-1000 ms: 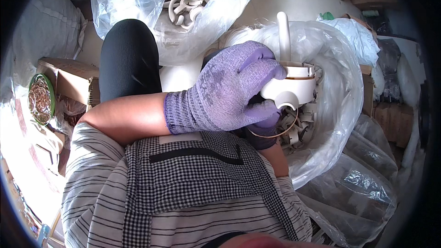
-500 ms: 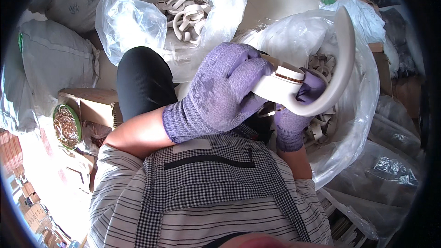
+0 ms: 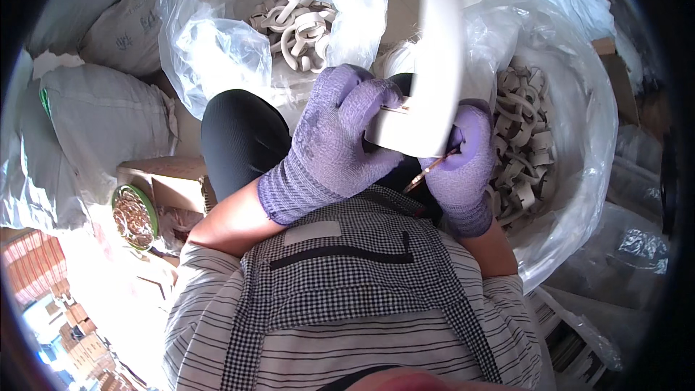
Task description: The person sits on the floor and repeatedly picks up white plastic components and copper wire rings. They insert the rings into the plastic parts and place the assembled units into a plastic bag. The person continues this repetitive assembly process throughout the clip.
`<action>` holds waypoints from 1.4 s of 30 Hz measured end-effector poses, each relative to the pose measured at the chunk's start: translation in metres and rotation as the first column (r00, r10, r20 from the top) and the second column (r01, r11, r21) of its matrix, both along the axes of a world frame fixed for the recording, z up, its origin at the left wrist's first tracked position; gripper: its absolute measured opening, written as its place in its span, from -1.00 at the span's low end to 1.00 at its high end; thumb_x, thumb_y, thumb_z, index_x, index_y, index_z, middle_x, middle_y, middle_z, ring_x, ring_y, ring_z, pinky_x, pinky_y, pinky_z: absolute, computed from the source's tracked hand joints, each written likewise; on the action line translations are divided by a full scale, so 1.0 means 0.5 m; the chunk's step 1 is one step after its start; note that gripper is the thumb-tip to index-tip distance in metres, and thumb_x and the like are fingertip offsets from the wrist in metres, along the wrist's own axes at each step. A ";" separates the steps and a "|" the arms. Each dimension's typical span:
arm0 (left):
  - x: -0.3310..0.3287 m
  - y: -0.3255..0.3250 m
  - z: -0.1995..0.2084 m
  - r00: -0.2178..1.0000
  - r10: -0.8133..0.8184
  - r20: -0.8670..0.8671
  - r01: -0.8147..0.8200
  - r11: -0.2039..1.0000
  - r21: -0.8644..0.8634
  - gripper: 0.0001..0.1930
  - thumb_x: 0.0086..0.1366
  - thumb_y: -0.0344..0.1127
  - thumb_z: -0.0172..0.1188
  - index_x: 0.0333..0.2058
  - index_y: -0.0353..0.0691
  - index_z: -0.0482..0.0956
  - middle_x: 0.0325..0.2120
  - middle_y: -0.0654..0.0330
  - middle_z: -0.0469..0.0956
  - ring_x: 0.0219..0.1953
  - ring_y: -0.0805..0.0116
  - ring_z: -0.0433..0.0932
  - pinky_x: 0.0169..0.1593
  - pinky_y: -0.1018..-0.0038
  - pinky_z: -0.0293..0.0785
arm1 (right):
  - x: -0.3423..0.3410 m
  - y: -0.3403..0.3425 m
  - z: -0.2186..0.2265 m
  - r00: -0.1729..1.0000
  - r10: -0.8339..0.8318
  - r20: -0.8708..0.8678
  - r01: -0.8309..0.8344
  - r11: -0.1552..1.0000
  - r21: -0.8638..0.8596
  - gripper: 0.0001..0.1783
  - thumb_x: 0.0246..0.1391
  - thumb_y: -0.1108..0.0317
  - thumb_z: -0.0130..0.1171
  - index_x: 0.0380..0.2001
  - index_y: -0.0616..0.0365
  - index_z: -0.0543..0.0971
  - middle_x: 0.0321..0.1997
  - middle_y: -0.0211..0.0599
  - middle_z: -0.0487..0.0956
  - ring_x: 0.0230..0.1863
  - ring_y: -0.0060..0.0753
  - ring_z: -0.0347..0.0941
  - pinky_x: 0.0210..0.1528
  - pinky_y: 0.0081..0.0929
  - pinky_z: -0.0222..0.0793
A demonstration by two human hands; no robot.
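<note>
A white plastic part [image 3: 439, 58] with a short collar and a long curved arm is held up in front of me; the arm is blurred. My left hand [image 3: 329, 137], in a purple knit glove, is closed round its collar end. Close by on the right, my right hand [image 3: 463, 170], gloved alike, has its fingers curled round a thin copper-coloured strip [image 3: 428, 172] that sticks out toward my lap. The white part's arm partly hides the right fingertips, so whether they touch it is unclear.
Similar white parts fill a clear plastic bag [image 3: 604, 181] at my right and another bag [image 3: 362, 36] ahead. At my left, a green-rimmed bowl [image 3: 153, 210] of copper-coloured rings stands beside a cardboard box [image 3: 163, 168]. White sacks [image 3: 108, 112] lie behind it.
The white part has turned, its curved arm swinging leftward to stand upright. My right hand now shows more fully, with the copper-coloured strip projecting from it. The head view has shifted slightly.
</note>
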State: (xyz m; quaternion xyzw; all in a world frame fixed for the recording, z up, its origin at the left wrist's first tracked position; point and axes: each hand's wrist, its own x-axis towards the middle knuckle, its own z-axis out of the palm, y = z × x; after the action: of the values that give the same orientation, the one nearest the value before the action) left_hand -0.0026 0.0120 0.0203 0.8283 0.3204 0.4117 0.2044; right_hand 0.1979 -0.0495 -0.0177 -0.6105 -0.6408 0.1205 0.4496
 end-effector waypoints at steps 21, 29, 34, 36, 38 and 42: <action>-0.184 0.324 -0.299 0.974 -0.219 -0.047 0.176 0.878 -0.446 -0.54 0.27 -0.19 0.25 0.10 -0.26 0.54 -0.12 0.15 0.62 0.00 0.33 0.55 0.08 0.43 0.49 | 0.104 -0.022 -0.029 0.974 0.173 -0.149 -0.165 0.984 0.067 -0.72 -0.05 0.38 0.44 -0.29 0.25 0.60 -0.23 -0.11 0.56 -0.22 -0.12 0.58 -0.14 -0.33 0.51; -0.266 0.561 -0.316 0.731 0.616 0.293 0.227 0.185 -0.956 -0.61 0.31 -0.04 0.30 -0.05 -0.20 0.56 -0.23 0.18 0.56 -0.11 0.20 0.55 0.12 0.18 0.51 | 0.354 -0.175 -0.222 0.815 -0.563 -0.137 0.518 0.814 -0.264 -0.68 0.27 0.45 0.03 0.04 0.23 0.58 -0.04 -0.12 0.58 -0.11 -0.29 0.57 -0.02 -0.42 0.48; -0.194 0.439 -0.265 0.862 0.368 0.350 0.261 0.271 -0.927 -0.58 0.45 -0.12 0.11 0.15 -0.24 0.48 -0.08 0.13 0.57 -0.02 0.25 0.56 0.14 0.27 0.51 | 0.546 -0.252 -0.288 0.508 -0.515 0.690 0.861 0.284 -0.422 -0.41 0.12 0.18 0.26 0.23 0.00 0.46 0.24 0.09 0.46 0.13 0.15 0.50 0.15 -0.03 0.45; -0.178 0.406 -0.258 0.881 0.237 0.409 0.333 0.303 -0.893 -0.58 0.50 -0.18 0.01 0.22 -0.26 0.44 -0.06 0.14 0.56 0.00 0.24 0.55 0.17 0.26 0.48 | 0.622 -0.329 -0.364 0.417 -0.412 0.810 0.904 0.285 -0.320 -0.32 0.07 0.16 0.29 0.28 -0.03 0.40 0.27 0.06 0.44 0.13 0.15 0.51 0.16 -0.02 0.46; -0.167 0.363 -0.246 0.875 0.279 0.395 0.327 0.262 -0.908 -0.57 0.52 -0.19 -0.04 0.24 -0.27 0.43 -0.05 0.15 0.56 -0.01 0.27 0.55 0.18 0.26 0.47 | 0.665 -0.357 -0.398 0.391 -0.334 0.858 0.911 0.274 -0.308 -0.27 0.04 0.15 0.32 0.30 -0.05 0.36 0.27 0.03 0.43 0.12 0.14 0.52 0.16 -0.02 0.47; -0.169 0.319 -0.243 0.870 0.346 0.352 0.284 0.232 -0.930 -0.54 0.51 -0.17 -0.02 0.26 -0.28 0.42 -0.10 0.17 0.59 -0.06 0.28 0.57 0.16 0.25 0.48 | 0.675 -0.327 -0.375 0.363 -0.364 0.858 0.911 0.333 -0.244 -0.25 0.02 0.15 0.35 0.29 -0.05 0.36 0.25 -0.02 0.45 0.10 0.10 0.55 0.12 -0.06 0.51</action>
State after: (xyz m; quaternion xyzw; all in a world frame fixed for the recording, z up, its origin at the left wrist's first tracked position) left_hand -0.0873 0.1716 -0.1010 0.3767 0.4582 0.3222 0.7378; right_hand 0.5353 -0.2127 -0.2051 -0.9402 -0.3203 -0.0835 -0.0808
